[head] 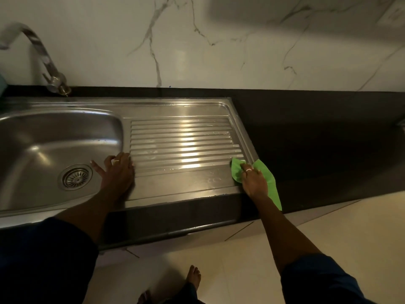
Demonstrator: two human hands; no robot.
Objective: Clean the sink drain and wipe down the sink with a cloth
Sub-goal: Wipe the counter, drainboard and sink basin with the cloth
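A stainless steel sink point(65, 110) has its bowl on the left, with a round slotted drain point(75, 177) in the bottom, and a ribbed drainboard point(186, 141) on the right. My left hand point(119, 172) rests on the rim between bowl and drainboard, fingers spread and holding nothing. My right hand point(254, 181) grips a green cloth point(268, 178) and presses it on the drainboard's front right corner. Part of the cloth hangs over the counter's front edge.
A curved metal tap point(43, 58) stands at the back left of the sink. Black countertop point(317, 139) stretches to the right under a white marble wall. Pale floor tiles and my bare feet point(192, 279) show below the counter edge.
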